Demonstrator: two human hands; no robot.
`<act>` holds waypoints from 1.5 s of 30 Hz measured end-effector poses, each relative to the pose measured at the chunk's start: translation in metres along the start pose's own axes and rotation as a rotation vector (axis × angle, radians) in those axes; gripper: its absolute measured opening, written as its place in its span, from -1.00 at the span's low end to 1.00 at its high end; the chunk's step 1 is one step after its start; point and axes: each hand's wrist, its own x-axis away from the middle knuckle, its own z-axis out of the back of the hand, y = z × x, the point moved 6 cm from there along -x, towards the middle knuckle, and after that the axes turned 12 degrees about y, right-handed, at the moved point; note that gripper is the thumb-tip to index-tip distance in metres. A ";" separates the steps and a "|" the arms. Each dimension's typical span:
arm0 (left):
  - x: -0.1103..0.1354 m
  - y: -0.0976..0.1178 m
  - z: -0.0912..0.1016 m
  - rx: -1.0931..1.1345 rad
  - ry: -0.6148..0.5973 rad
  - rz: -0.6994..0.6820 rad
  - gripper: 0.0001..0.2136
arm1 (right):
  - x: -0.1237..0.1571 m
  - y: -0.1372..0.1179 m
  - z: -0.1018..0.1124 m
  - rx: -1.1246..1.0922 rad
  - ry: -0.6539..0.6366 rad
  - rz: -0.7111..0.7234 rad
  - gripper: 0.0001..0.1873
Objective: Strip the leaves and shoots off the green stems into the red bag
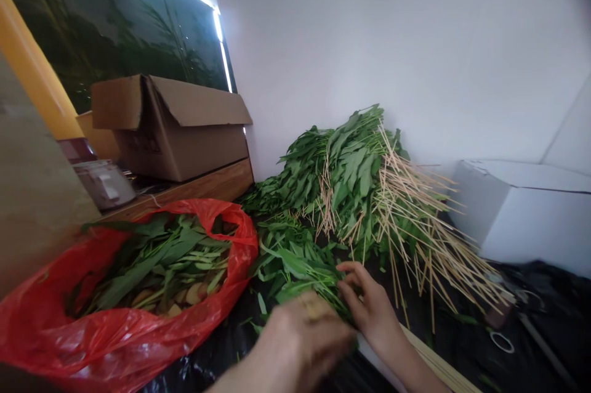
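My left hand (pixel 307 337) is smeared by motion, palm down over the near edge of a low pile of green leafy stems (pixel 300 267). Its fingers point right and bend downward; what they hold, if anything, is hidden. Just right of it, my right hand (pixel 369 307) has its fingers curved and apart at the stem ends of that pile. No object shows clearly between them. Under my right wrist lie thin wooden sticks (pixel 434 359). Behind stands a heap of leaf bunches (pixel 355 165) threaded on skewers (pixel 415 214), whose bare ends fan out to the right.
A red plastic bag (pixel 231 282) of loose leafy stems sits open at left. Behind it, a cardboard box (pixel 198 140) and a whitish container (pixel 104 183) rest on a wooden ledge (pixel 207 190). At right are a white box (pixel 530 214), black plastic sheeting (pixel 549 294) and a pale ring (pixel 502 342).
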 end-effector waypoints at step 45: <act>-0.032 -0.077 0.013 -0.169 0.092 0.186 -0.86 | 0.002 -0.007 -0.008 0.150 -0.168 0.138 -0.75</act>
